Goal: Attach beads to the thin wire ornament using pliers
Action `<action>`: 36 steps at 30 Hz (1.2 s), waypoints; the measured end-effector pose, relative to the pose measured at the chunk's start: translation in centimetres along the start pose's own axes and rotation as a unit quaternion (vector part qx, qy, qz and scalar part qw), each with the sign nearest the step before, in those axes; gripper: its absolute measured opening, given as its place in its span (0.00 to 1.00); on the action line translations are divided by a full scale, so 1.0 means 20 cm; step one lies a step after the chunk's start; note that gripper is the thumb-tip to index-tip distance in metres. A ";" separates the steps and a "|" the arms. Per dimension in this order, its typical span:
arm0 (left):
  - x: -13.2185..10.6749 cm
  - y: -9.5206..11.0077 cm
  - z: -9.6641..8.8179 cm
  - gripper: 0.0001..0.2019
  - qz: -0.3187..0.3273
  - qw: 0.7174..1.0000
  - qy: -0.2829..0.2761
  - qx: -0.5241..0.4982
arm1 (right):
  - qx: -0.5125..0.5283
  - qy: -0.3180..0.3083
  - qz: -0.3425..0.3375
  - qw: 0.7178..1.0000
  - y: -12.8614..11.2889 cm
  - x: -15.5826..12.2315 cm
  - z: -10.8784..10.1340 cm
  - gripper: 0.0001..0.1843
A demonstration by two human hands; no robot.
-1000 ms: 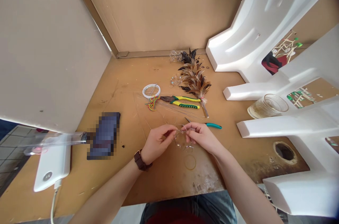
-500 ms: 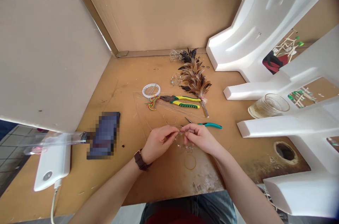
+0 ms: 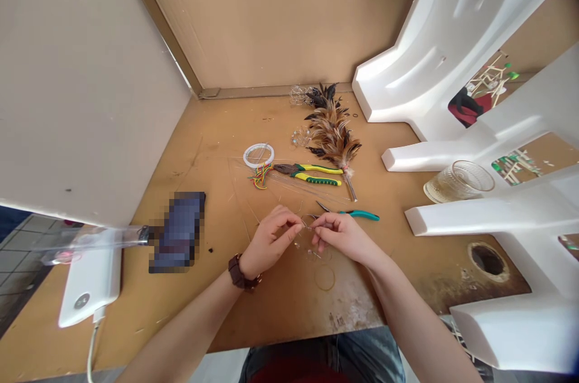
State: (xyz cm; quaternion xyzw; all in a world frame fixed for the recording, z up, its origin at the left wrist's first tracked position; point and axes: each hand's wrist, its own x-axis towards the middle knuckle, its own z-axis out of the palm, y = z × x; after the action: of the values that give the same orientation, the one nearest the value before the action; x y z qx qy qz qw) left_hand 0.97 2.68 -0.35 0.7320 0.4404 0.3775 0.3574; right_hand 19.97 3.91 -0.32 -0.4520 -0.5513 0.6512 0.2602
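Between my fingertips is a thin beaded wire [image 3: 309, 216], bent into a small loop, with clear beads hanging below it. My left hand [image 3: 272, 238], with a brown watch on its wrist, pinches the wire between thumb and forefinger. From the other side, my right hand [image 3: 341, 234] pinches the same wire, its remaining fingers curled. Just beyond that hand lie teal-handled pliers [image 3: 364, 214], partly behind it. A thin yellow rubber band [image 3: 324, 278] lies on the table below my hands. Fine detail of the wire is too small to make out.
Yellow-green pliers [image 3: 316, 179], a white ring [image 3: 246, 157] with coloured threads [image 3: 261, 177] and a feather duster [image 3: 333, 129] lie farther back. At left are a blurred dark object [image 3: 178, 232] and a white power bank [image 3: 90, 277]. A glass [image 3: 436, 184] stands among white plastic bars at right.
My right fingers have closed in and curled more around the wire. My left fingers have shifted slightly, and the wire loop now shows above the fingertips.
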 end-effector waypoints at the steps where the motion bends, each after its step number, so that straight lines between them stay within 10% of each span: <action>1: 0.00 0.00 0.00 0.06 0.002 1.000 0.011 -0.006 | -0.004 -0.002 -0.001 1.000 0.00 0.00 0.00 0.05; 5: 0.01 -0.02 0.01 0.06 -0.060 0.991 0.022 -0.120 | -0.013 -0.011 -0.010 1.000 0.00 0.00 0.01 0.05; 11: 0.00 -0.05 0.05 0.08 -0.195 0.896 -0.029 -0.398 | -0.001 -0.032 -0.028 0.999 -0.01 -0.01 0.01 0.07; 36: 0.00 -0.04 0.05 0.09 -0.199 0.845 -0.008 -0.496 | 0.033 -0.052 -0.018 0.998 -0.05 -0.03 0.05 0.11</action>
State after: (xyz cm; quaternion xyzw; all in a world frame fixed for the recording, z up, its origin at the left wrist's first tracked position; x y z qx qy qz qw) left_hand 1.58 2.84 -1.41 0.3574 0.3278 0.4603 0.7436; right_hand 19.09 3.18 0.83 -0.3986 -0.5506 0.6867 0.2577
